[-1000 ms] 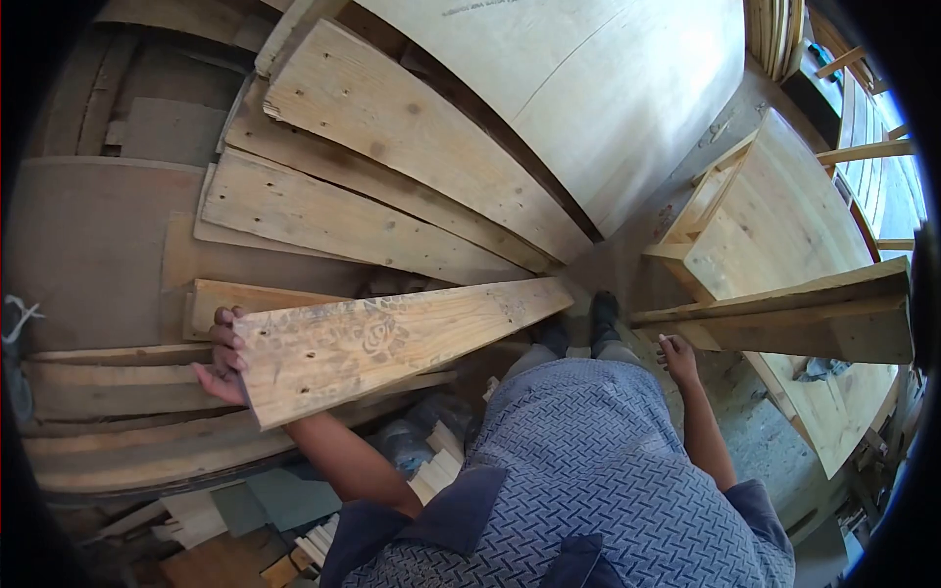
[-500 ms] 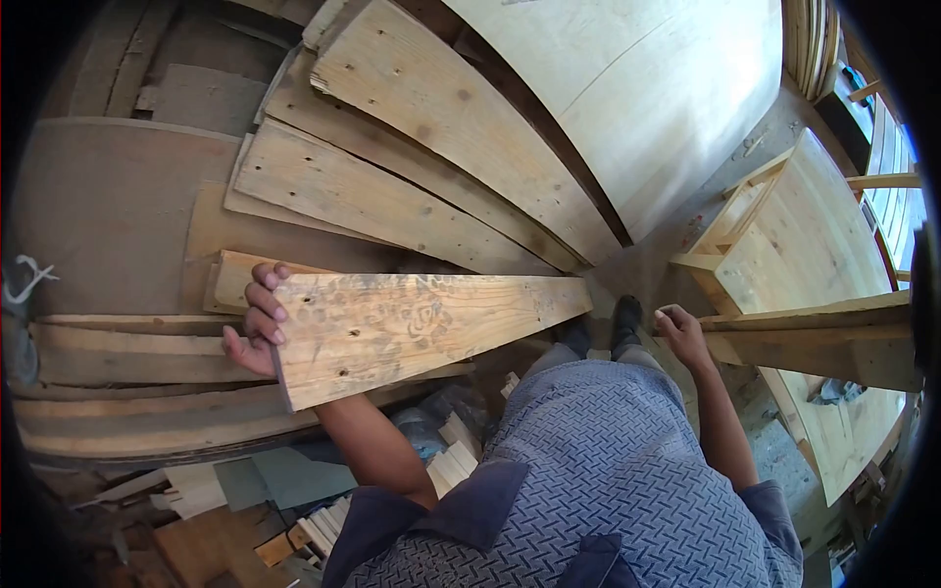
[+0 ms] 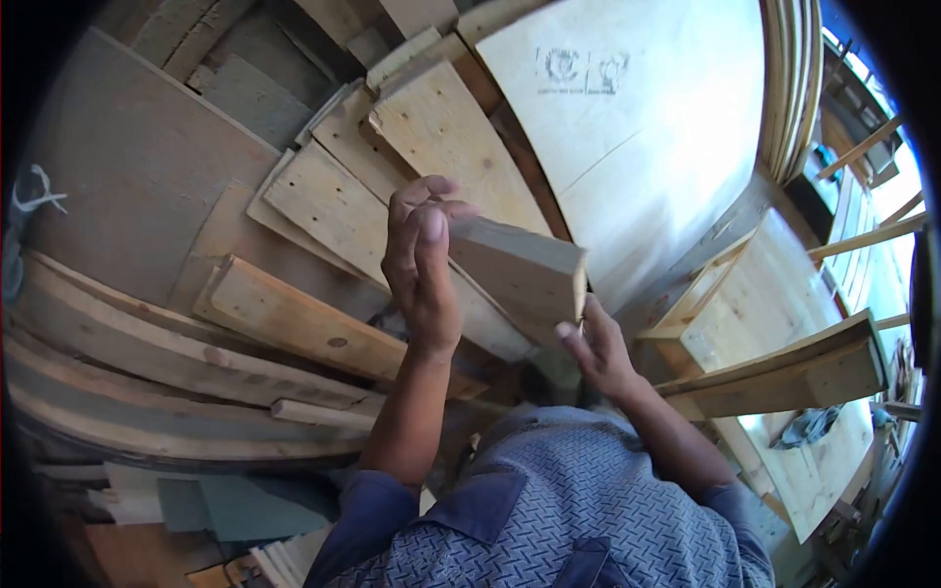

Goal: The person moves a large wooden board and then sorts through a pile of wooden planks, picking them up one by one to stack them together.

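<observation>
A wooden board (image 3: 515, 260) is tilted in front of my body, its broad face in shadow and its pale end edge toward the right. My left hand (image 3: 423, 269) is against the board's upper left end, fingers curled at its edge. At the board's right edge, my right hand (image 3: 598, 348) grips with the thumb on the near side and the fingers partly hidden behind. Just beyond the board lie stacked planks with nail holes (image 3: 456, 132).
A large pale sheet with a stamp (image 3: 627, 127) stands ahead. Long rough planks (image 3: 176, 377) lie at the left, with another plank (image 3: 314, 318) above them. A wooden frame with a panel (image 3: 765, 294) and a thick beam (image 3: 784, 377) are at the right.
The board has been lifted and turned, so its marked face no longer shows. My right hand has come over and taken its edge. The view has shifted.
</observation>
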Demonstrator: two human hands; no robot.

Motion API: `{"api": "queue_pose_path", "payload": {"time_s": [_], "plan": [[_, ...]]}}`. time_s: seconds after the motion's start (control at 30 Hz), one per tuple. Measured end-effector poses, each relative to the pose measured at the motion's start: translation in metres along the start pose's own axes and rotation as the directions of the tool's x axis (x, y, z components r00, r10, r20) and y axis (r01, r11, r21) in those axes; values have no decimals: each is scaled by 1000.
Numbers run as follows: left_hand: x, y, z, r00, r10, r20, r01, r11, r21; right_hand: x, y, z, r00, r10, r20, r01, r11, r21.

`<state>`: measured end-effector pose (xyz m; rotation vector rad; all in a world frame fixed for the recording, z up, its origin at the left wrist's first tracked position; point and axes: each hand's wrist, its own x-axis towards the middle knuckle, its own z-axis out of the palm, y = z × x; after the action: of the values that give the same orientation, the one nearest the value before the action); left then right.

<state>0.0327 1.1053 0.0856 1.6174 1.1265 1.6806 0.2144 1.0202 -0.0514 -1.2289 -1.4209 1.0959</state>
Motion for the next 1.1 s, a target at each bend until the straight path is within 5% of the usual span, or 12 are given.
{"api": "queue_pose_path", "payload": {"time_s": [0.07,0.2,0.5,0.6,0.67,0.73,0.8,0.83,0.87,0.97,1.07,1.1], "plan": [[3,-7,-3,973,203,113,-188,974,-125,4,7,-12,999,-36,-31,35,999,-37],[7,-10,-18,980,102,172,-77,986,-145,-2,11,-26,950,-156,-271,167,986,16],[29,-50,-32,991,-8,132,34,980,-198,-28,29,-31,872,-30,-489,-1,998,-63],[58,-99,-37,990,-101,100,118,976,-184,-36,19,-29,747,-115,-655,74,993,-90],[83,-151,-43,998,-43,-46,40,997,-61,-52,14,-39,662,85,-745,22,991,132],[106,-177,-47,995,18,-98,-10,997,82,-68,25,-56,643,105,-758,10,989,145],[123,-191,-43,991,44,-130,-40,999,30,-71,4,-65,482,-63,-874,150,989,12],[133,-208,-47,972,178,-152,-122,940,318,-76,-5,-68,444,-72,-893,187,982,13],[138,-206,-43,966,181,-186,-109,933,342,-79,-16,-68,410,-88,-908,183,983,-13],[149,-200,-33,981,125,-147,-88,969,231,-97,-32,-79,274,-71,-959,179,984,-22],[158,-225,-29,974,177,-142,-141,962,234,-135,-7,-99,293,-44,-955,177,984,9],[158,-226,-20,976,172,-134,-140,965,222,-150,4,-107,214,-112,-970,-68,989,-130]]}}
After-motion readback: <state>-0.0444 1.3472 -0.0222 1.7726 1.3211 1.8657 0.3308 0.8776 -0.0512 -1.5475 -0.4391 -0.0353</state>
